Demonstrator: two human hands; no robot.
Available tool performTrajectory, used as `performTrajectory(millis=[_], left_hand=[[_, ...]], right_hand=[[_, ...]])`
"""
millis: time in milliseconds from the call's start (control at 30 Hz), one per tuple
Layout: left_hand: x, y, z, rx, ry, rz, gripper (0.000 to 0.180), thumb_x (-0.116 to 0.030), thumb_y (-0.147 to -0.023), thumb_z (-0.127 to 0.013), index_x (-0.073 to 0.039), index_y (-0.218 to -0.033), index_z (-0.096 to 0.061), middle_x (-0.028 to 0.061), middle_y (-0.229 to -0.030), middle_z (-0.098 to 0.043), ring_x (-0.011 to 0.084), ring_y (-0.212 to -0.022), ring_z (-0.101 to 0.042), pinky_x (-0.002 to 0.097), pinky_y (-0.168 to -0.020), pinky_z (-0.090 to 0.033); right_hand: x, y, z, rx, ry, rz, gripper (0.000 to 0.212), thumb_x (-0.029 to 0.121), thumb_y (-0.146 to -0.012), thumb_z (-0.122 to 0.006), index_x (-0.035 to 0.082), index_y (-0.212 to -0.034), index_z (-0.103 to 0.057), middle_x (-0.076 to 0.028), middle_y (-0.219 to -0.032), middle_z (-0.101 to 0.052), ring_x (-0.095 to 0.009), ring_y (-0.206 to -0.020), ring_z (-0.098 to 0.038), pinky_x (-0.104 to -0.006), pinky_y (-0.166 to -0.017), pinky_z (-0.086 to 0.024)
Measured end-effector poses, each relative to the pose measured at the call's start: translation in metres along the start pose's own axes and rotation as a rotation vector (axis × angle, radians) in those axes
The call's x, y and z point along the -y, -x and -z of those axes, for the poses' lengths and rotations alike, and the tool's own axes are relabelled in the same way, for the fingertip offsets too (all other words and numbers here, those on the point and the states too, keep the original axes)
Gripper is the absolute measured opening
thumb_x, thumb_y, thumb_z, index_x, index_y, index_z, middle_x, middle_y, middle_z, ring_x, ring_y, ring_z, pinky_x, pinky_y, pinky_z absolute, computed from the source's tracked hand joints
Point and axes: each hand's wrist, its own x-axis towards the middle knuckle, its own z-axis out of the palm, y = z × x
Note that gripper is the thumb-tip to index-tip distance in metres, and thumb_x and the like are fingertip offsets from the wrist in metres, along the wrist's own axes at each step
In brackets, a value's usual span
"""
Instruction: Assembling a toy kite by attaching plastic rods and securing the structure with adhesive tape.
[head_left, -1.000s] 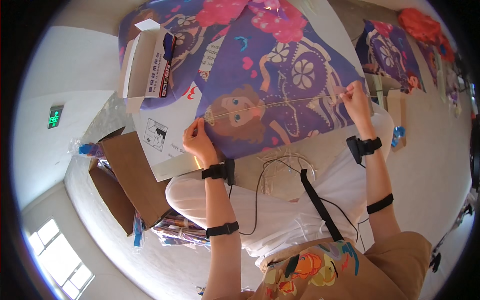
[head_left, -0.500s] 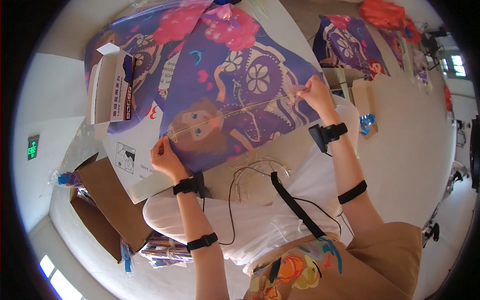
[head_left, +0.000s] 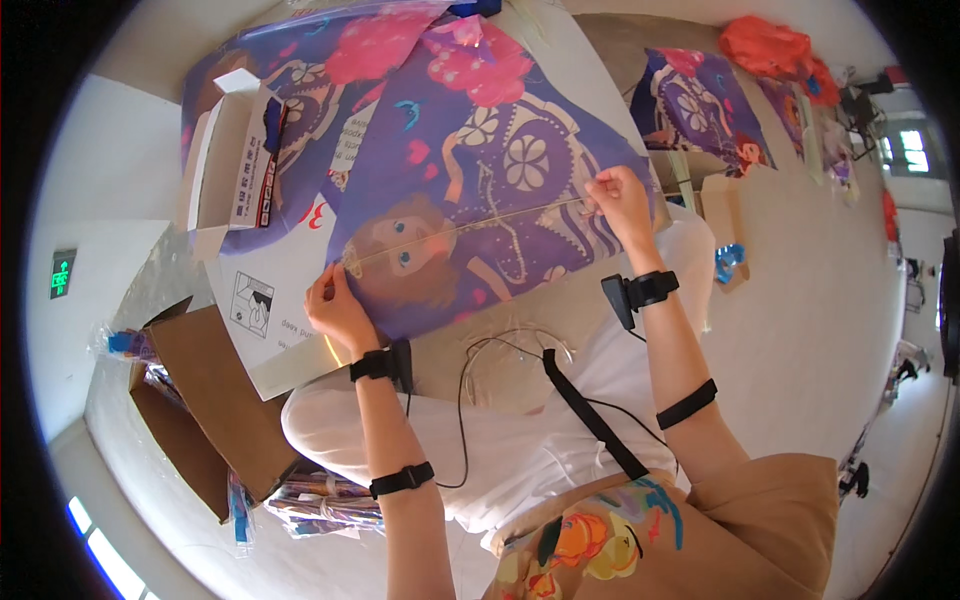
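Note:
A thin, see-through yellowish strip (head_left: 500, 218) runs taut across a purple printed sheet (head_left: 375, 190) showing a cartoon girl in a gown. At the near left edge of the sheet, my left hand (head_left: 338, 312) pinches the strip's left end. My right hand (head_left: 622, 205) has its fingers closed at the other end, near the sheet's right edge. I cannot tell whether the strip touches the sheet along its whole length. Under the purple sheet lies a white board (head_left: 262, 345) with printed drawings.
An open white tape-dispenser box (head_left: 215, 165) stands on another purple sheet at left. Below it is an open brown carton (head_left: 225, 400), with plastic-wrapped bundles (head_left: 325, 503) alongside. A small carton with a blue roll (head_left: 730, 262) sits at right. Farther back lie another printed sheet (head_left: 695, 110) and red plastic (head_left: 765, 47).
The view has shifted slightly. My right fingers are more curled and the strip looks lower, nearer the sheet. A bright yellow line now shows beside my left wrist.

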Motion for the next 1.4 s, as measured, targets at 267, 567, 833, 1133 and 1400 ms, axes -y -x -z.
performTrajectory(millis=[267,567,833,1133,1400], left_hand=[[-0.005,0.005,0.003,-0.018,-0.016,0.005,0.011,-0.011,-0.079,-0.074,-0.003,-0.086,-0.073,0.0029,-0.078,-0.061,0.0159,-0.069,-0.052,0.0308,-0.066,-0.046],[-0.002,0.007,-0.001,-0.013,0.006,-0.017,0.011,-0.012,-0.079,-0.074,-0.004,-0.087,-0.073,0.0026,-0.076,-0.06,0.0158,-0.065,-0.052,0.0311,-0.061,-0.046],[-0.007,0.005,0.003,-0.01,-0.008,-0.029,0.011,-0.011,-0.079,-0.074,-0.004,-0.088,-0.073,0.0037,-0.077,-0.061,0.016,-0.067,-0.052,0.0315,-0.063,-0.046],[-0.008,0.005,0.0,-0.038,0.014,-0.023,0.011,-0.01,-0.076,-0.074,-0.004,-0.085,-0.072,0.0047,-0.074,-0.06,0.0189,-0.071,-0.052,0.032,-0.066,-0.045],[-0.023,0.006,0.002,-0.047,0.043,0.149,0.048,-0.008,-0.074,-0.076,-0.001,-0.115,-0.053,0.0089,-0.096,-0.05,0.0195,-0.072,-0.048,0.0335,-0.068,-0.045]], right_hand=[[0.049,0.09,-0.123,0.268,-0.275,0.252,0.026,0.024,-0.096,-0.056,0.003,-0.11,-0.055,-0.009,-0.103,-0.062,-0.018,-0.093,-0.062,-0.0301,-0.078,-0.051],[0.028,0.097,-0.192,0.467,-0.944,-0.091,0.033,0.021,-0.098,-0.053,0.0,-0.123,-0.051,-0.01,-0.122,-0.057,-0.018,-0.112,-0.057,-0.0313,-0.092,-0.048],[-0.024,0.029,-0.028,-0.067,-0.816,0.057,0.035,0.018,-0.097,-0.052,-0.005,-0.123,-0.05,-0.018,-0.126,-0.053,-0.028,-0.122,-0.051,-0.0388,-0.106,-0.039],[0.025,0.044,-0.055,-0.063,-0.343,0.347,0.032,0.024,-0.095,-0.053,0.001,-0.116,-0.059,-0.01,-0.118,-0.058,-0.017,-0.108,-0.055,-0.031,-0.093,-0.045],[0.047,0.113,-0.251,0.687,-0.558,0.065,0.034,0.027,-0.1,-0.049,0.0,-0.12,-0.052,-0.011,-0.123,-0.056,-0.019,-0.117,-0.054,-0.0315,-0.099,-0.043]])
